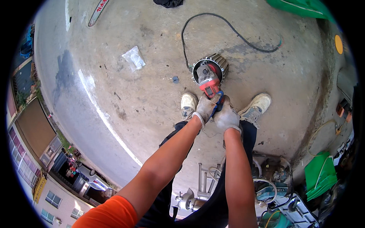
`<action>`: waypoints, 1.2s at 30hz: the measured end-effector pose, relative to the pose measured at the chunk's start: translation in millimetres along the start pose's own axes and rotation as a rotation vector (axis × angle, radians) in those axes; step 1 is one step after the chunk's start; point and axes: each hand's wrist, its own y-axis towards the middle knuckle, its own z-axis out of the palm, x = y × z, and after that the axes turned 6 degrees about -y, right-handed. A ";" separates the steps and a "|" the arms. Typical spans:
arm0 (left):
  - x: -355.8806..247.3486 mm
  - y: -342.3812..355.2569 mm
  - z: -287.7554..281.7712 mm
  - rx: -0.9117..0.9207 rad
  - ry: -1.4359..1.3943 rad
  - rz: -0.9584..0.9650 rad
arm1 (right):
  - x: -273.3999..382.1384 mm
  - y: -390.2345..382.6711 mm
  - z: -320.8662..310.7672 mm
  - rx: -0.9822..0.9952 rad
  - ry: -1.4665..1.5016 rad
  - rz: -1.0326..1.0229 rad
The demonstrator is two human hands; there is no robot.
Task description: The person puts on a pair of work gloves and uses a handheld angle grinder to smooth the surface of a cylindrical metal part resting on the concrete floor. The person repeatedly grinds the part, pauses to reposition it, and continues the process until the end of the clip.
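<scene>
An angle grinder (pixel 210 85), red with a grey metal head, is in both my gloved hands. My left hand (pixel 205 107) wraps round its body close behind the head. Just right of it, my right hand (pixel 227 114) is closed round the dark rear end, mostly hiding it. The grinder's head lies over the open, round end of a finned metal motor housing (pixel 222 62) on the concrete. Whether the disc touches the metal I cannot tell. A black cable (pixel 228 23) loops away from the housing to frayed wire ends at the right.
My shoes (pixel 261 102) stand on either side below the housing. A crumpled plastic bag (pixel 134 59) and a small dark piece (pixel 175 79) lie to its left. At the far left is a chainsaw bar (pixel 98 13). Tools and a green sheet (pixel 321 175) crowd the lower right.
</scene>
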 end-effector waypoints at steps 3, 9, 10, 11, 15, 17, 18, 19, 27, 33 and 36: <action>7.1 -8.6 5.2 -0.021 -0.030 -0.090 | -15.0 -2.3 0.3 0.013 -0.039 -0.023; 43.0 0.9 -1.5 -0.019 -0.303 -0.088 | -16.5 5.4 -12.3 0.069 -0.133 -0.059; 45.3 3.5 -1.2 -0.027 -0.306 -0.094 | -16.2 8.2 -13.7 0.076 -0.132 -0.048; 47.2 6.2 -1.7 -0.035 -0.309 -0.099 | -17.4 11.6 -13.4 0.083 -0.153 -0.060; 54.5 12.0 -4.6 -0.045 -0.411 -0.070 | -15.2 21.7 -14.5 0.117 -0.236 -0.110; 51.0 12.4 0.2 -0.060 -0.469 -0.064 | -17.5 24.4 -14.7 0.093 -0.275 -0.138; 49.5 13.1 1.6 -0.076 -0.489 -0.061 | -17.4 25.0 -13.5 0.059 -0.291 -0.163; 47.6 13.7 3.0 -0.092 -0.510 -0.059 | -17.4 25.6 -13.6 0.024 -0.307 -0.187; 12.1 -23.6 26.1 -0.178 0.114 0.024 | -18.0 2.0 -44.3 0.193 -0.028 -0.108; -22.9 -23.3 42.5 -0.177 0.217 -0.129 | -55.5 20.7 -11.7 0.224 0.383 -0.117; -23.8 -16.2 43.0 -0.273 0.429 -0.196 | -47.0 28.1 -12.6 0.248 0.472 -0.125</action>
